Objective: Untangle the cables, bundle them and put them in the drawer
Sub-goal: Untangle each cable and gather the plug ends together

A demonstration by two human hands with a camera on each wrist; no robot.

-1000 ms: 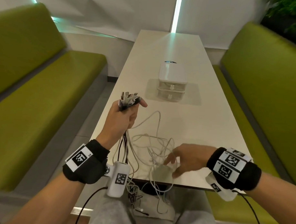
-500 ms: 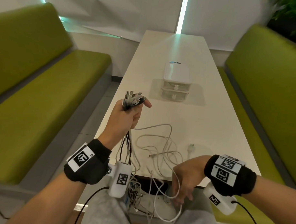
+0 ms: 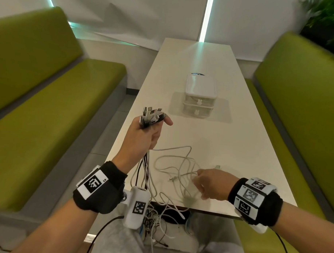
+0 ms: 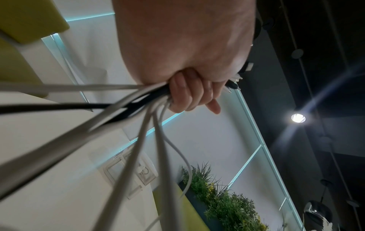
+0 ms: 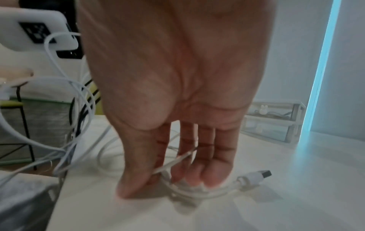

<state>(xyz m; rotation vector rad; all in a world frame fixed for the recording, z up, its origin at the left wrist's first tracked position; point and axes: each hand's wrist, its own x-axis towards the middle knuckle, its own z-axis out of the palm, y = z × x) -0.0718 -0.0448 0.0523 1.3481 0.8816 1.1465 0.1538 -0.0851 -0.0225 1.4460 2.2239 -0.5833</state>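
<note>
Near the front edge of the tabletop, smooth and pale cream, thin round cables loop in soft coils, most white, a few dark. Their strands run up into the left hand, raised above the left edge with fingers curled tight round the bunch; metal plug ends fan out above the fist. Lower strands spill over the front edge toward the person's lap. Over the loose loops the right hand reaches down, thumb and fingertips pinching a white cable whose blocky plug lies just beside them on the tabletop. Farther along the middle of the tabletop stands a small drawer unit of translucent white plastic, two stacked drawers closed. Padded olive-green benches flank the long table; white walls carry cyan light strips, and leafy plants sit behind the right bench.
</note>
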